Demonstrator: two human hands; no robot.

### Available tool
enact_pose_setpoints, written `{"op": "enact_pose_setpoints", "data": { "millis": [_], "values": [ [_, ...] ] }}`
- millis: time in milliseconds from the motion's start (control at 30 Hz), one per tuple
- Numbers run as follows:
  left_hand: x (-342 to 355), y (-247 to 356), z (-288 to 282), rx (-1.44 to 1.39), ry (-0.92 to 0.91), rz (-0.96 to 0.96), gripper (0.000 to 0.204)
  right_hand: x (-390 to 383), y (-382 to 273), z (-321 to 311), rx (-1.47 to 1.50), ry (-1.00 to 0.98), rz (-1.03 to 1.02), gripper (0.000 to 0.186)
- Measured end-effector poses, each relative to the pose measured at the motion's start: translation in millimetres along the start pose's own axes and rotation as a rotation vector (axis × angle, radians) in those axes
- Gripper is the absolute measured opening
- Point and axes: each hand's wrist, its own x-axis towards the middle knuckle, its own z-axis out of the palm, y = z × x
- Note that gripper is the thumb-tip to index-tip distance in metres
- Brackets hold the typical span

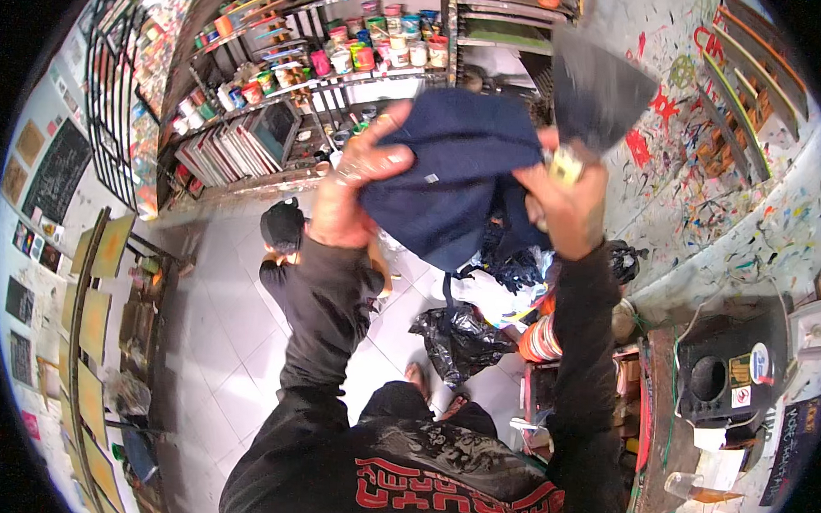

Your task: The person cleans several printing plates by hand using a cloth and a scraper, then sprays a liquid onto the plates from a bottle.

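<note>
Tiled floor [213, 336] opens out at 8 o'clock; right of it the left hand [345, 186] grips the dark blue cloth [454, 172] near 1 o'clock. Red lettering [461, 493] marks the black shirt [330, 475] at 6; the right hand [568, 203] closes around the cloth's edge and a scraper [604, 93], with a labelled black box [727, 376] past 3.

The cloth [459, 159] looks matt and soft, with a smooth, metal-looking scraper [601, 96] to its right and, below it, a glossy, crinkled plastic bag [462, 344] and shiny tiles [231, 359].
</note>
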Motion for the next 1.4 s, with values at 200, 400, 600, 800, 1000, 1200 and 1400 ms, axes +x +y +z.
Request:
{"op": "enact_pose_setpoints", "data": {
  "millis": [200,400,600,800,1000,1200,1400],
  "values": [
    [-20,172,-71,0.161,-0.229,0.060,0.054,-1,-126,77,0.189,-0.478,0.150,0.039],
    [-104,272,-196,0.536,-0.021,0.032,0.045,-36,-160,232,0.606,-0.606,0.217,0.042],
    [-210,371,-351,0.839,0.227,0.003,0.040,-102,-220,432,0.820,-0.667,0.318,0.025],
    [-296,395,-499,1.090,0.674,0.197,0.034,-199,-284,609,0.947,-0.923,0.332,0.017],
    [-427,336,-547,-0.222,0.895,0.389,0.041,-379,-232,756,0.605,-0.828,-0.386,0.016],
    [-520,280,-614,1.487,1.074,-0.401,0.054,-433,-171,877,0.403,-0.832,0.256,0.019],
    [-459,296,-667,0.893,0.671,-0.502,0.069,-388,-29,1002,0.144,-0.717,-0.014,0.018]
  ]
}}
